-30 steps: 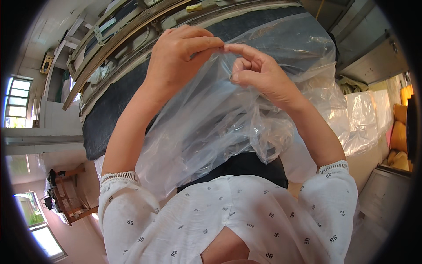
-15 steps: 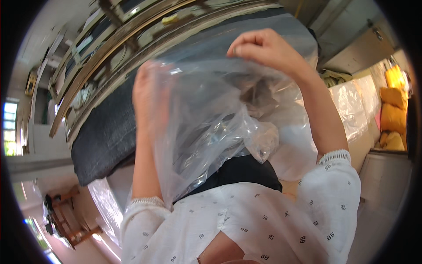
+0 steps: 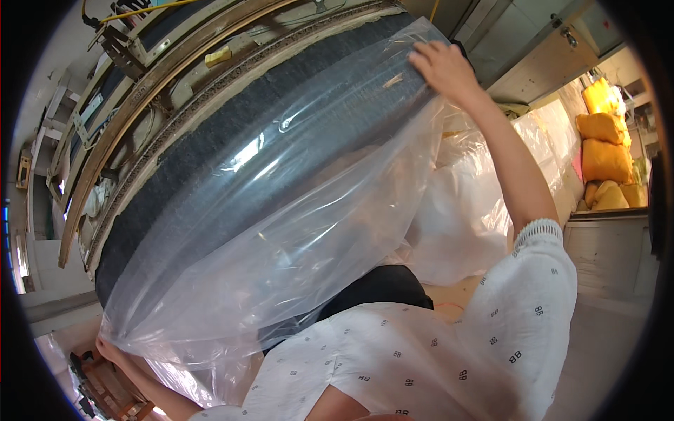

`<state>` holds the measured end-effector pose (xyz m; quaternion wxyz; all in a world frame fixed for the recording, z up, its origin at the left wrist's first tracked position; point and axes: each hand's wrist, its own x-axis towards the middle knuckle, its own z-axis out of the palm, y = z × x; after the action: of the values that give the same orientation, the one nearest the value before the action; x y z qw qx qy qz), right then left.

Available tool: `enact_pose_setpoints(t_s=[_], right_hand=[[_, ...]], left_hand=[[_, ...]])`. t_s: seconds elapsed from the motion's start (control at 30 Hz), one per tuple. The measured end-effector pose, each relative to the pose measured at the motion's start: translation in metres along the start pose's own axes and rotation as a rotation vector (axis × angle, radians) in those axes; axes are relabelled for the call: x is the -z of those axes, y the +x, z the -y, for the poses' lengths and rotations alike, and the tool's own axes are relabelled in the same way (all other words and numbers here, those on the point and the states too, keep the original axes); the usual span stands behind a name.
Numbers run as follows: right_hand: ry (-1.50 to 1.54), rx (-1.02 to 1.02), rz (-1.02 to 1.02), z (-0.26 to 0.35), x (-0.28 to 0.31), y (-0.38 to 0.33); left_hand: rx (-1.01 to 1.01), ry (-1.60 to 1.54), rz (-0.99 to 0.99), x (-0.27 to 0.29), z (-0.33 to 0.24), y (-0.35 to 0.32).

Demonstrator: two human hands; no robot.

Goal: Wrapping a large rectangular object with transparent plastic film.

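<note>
Clear plastic bag [image 3: 295, 231], large and thin, is stretched wide across the middle of the view, between both hands, in front of a dark grey padded surface [image 3: 232, 140] with a curved wooden frame [image 3: 140, 91] behind it. The film covers most of that grey surface; it shows through with glare patches. To the right of the bag, more crumpled clear plastic [image 3: 463, 210] is heaped up. Farther right, yellow sacks [image 3: 604, 140] are stacked above a pale cabinet [image 3: 611, 252]. A dark cloth [image 3: 379, 288] sits just under the bag's lower edge.

Right hand [image 3: 444, 67] is raised high, arm extended up and away, fingers closed on the bag's upper corner. Left hand [image 3: 109, 347] is low at the lower left, mostly hidden by gathered film, pinching the bag's bunched lower corner; its fingers cannot be made out clearly. White patterned sleeves [image 3: 505, 316] fill the lower frame.
</note>
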<state>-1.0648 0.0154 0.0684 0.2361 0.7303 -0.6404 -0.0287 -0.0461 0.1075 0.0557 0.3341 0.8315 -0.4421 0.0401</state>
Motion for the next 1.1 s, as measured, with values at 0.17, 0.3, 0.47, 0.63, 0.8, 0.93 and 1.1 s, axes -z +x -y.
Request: enact_pose_setpoints(t_s=[0.17,0.3,0.47,0.63,0.8,0.93,1.1], right_hand=[[0.138,-0.638,0.259,-0.040,-0.007,0.045],[0.262,-0.056,-0.358,-0.052,-0.046,0.018],[0.500,-0.292,-0.063,-0.043,0.008,-0.023],[0.645,-0.473,0.130,-0.093,-0.037,-0.009],[0.247,-0.374,-0.576,-0.102,-0.028,0.033],[0.505,-0.481,0.161,-0.037,-0.015,0.051],[0.748,-0.367,0.018,-0.018,-0.065,0.055]], left_hand=[[-0.141,0.345,0.049,-0.098,0.039,0.082],[-0.042,0.292,-0.172,-0.069,0.069,0.112],[0.171,0.325,-0.240,-0.083,0.062,0.109],[0.089,0.349,-0.142,-0.087,0.049,0.113],[-0.138,0.208,-0.166,-0.142,0.036,0.094],[-0.154,0.160,-0.209,-0.104,0.069,0.102],[-0.211,0.213,-0.231,-0.062,0.071,0.094]])
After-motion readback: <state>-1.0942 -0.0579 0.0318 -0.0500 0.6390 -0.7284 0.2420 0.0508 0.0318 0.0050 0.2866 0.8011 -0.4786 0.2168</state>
